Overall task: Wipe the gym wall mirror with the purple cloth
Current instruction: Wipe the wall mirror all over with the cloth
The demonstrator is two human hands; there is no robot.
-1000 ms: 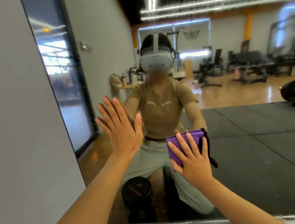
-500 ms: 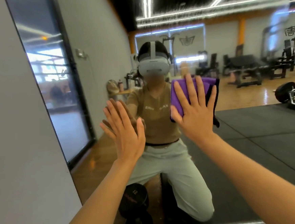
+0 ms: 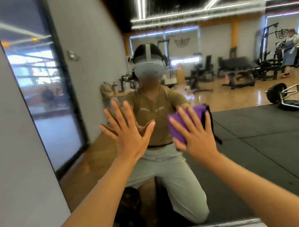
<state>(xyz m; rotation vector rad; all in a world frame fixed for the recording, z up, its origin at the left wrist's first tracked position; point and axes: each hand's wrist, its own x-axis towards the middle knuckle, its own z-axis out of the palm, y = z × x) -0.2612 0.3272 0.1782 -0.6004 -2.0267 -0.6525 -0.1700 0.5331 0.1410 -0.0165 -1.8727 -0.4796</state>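
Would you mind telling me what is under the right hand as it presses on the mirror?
The purple cloth lies flat between the right hand and the mirror. The part beneath the palm is covered.

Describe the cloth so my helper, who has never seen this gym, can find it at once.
Start at the big wall mirror with the kneeling reflection. The right hand presses a folded cloth flat against the glass, beside the bare left hand. It is the only bright purple thing there, with a dark edge.
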